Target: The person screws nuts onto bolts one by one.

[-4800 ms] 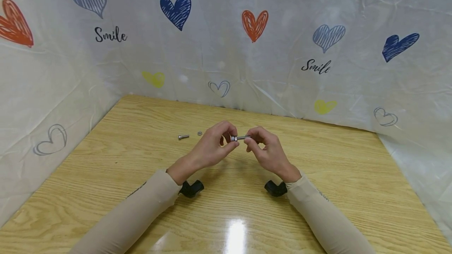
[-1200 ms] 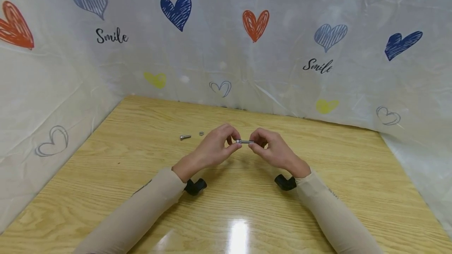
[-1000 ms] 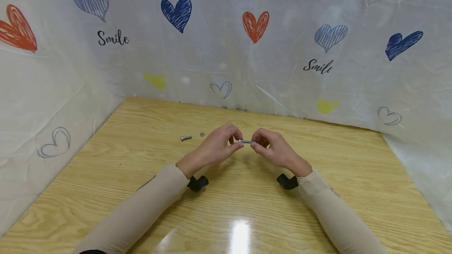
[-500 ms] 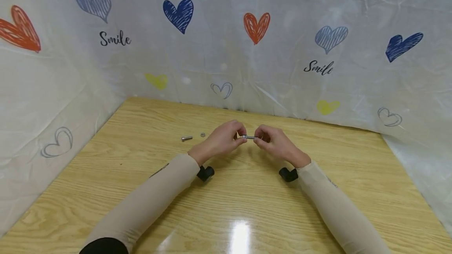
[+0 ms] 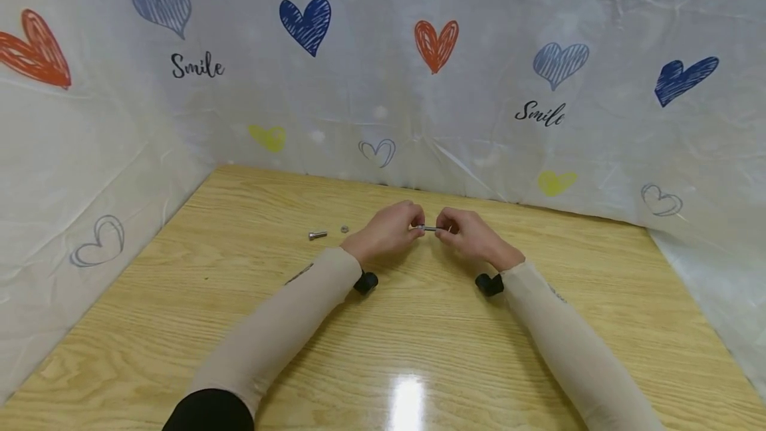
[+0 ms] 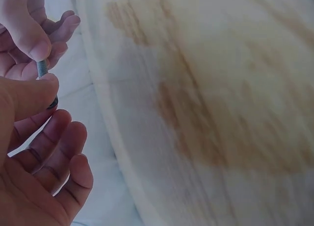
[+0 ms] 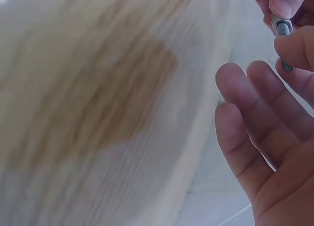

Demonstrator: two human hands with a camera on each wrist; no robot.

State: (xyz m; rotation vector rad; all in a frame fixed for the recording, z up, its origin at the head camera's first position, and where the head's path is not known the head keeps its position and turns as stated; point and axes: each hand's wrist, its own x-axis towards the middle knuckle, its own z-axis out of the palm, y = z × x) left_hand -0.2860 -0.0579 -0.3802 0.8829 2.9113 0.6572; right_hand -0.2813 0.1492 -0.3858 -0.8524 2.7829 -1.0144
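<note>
Between my two hands a metal bolt (image 5: 430, 228) lies roughly level over the far half of the table. My left hand (image 5: 390, 230) pinches its head end between thumb and forefinger. In the left wrist view, a bit of the threaded shank (image 6: 42, 68) shows between the thumbs. The right hand (image 5: 473, 235) pinches the shank near the tip, its other fingers (image 7: 265, 96) loosely spread. A hex nut (image 7: 280, 23) sits on the bolt by the left fingertips, which partly cover it. The bolt's end pokes out past the right thumb.
Left of the hands, a second bolt (image 5: 318, 235) and a loose nut (image 5: 344, 229) lie on the wooden table (image 5: 359, 351). A white cloth (image 5: 479, 138) printed with hearts hangs along the back and sides. Black wrist mounts (image 5: 489, 284) stick out under both wrists.
Both hands have moved away from the body and slightly right, carrying the bolt with them. The left forearm reaches farther, bringing a dark upper sleeve into view. The loose bolt and nut stay put.
</note>
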